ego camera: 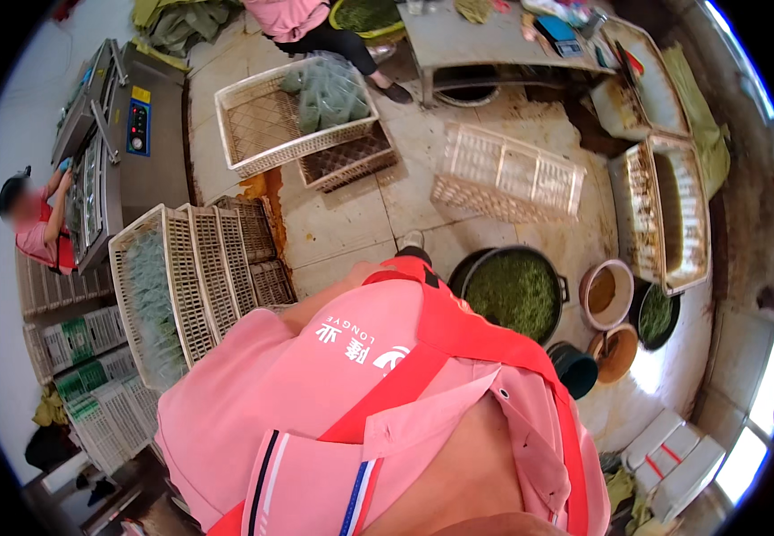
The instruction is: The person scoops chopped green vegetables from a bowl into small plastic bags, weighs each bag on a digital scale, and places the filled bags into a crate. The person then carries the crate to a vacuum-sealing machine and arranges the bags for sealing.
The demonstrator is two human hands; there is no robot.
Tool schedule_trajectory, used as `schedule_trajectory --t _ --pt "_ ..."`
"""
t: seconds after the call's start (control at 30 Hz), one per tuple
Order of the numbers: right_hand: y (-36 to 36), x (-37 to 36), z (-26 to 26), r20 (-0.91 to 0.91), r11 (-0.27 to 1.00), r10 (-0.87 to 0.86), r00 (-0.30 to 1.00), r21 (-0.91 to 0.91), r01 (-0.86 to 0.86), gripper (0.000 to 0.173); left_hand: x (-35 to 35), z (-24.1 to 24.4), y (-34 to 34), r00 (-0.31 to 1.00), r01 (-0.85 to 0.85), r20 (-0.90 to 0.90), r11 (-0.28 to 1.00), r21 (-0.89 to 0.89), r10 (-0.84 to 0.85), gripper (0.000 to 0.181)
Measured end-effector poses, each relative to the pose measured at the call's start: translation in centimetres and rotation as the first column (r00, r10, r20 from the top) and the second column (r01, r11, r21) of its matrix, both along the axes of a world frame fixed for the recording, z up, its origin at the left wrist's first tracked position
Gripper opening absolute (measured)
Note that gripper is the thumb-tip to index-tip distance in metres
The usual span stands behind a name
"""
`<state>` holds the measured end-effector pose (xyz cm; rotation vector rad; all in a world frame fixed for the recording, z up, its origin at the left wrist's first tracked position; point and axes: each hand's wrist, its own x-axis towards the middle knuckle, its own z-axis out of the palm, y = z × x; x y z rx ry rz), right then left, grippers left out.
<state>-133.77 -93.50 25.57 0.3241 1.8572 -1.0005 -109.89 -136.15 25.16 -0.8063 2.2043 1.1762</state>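
Note:
My left hand (362,271) rests against the front of my red apron (420,268), partly hidden by my pink shirt; its fingers do not show clearly. My right hand is out of view. Left of my arm, a stack of white plastic crates (189,281) has clear plastic bags of green material (152,301) in its top crate. Ahead, a white plastic crate (253,151) holds more filled clear bags (333,94), resting partly over a dirty brown crate (353,157). In front and to the right stands a black tub of green plant pieces (514,291).
An upturned crate (507,174) lies on the tiled floor. Buckets (606,295) and a rusty white trough (661,214) stand right. A metal vacuum-packing machine (152,134) with a worker (42,228) is left; another person (293,20) sits near a metal table (494,47).

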Motion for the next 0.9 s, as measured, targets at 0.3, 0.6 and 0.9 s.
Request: schedule_trajectory --t 0.3,0.6,0.9 --pt "-15.8 -5.8 4.8 0.094 0.989 -0.026 0.995 -0.145 0.040 0.016 3.3 13.9 -7.9 0.998 -0.063 0.014 0.996 -0.062 0.064 0.034" --pt "-21.5 -11.8 -8.4 0.024 0.841 0.536 0.844 0.069 -0.536 0.018 12.4 18.6 -6.4 0.864 -0.502 -0.179 0.837 -0.217 0.471 0.034" --pt "-50.4 -1.1 3.7 -0.095 0.636 0.753 0.651 -0.144 -0.758 0.024 32.4 16.4 -17.7 -0.342 -0.928 -0.235 -0.366 -0.066 0.910 0.041"
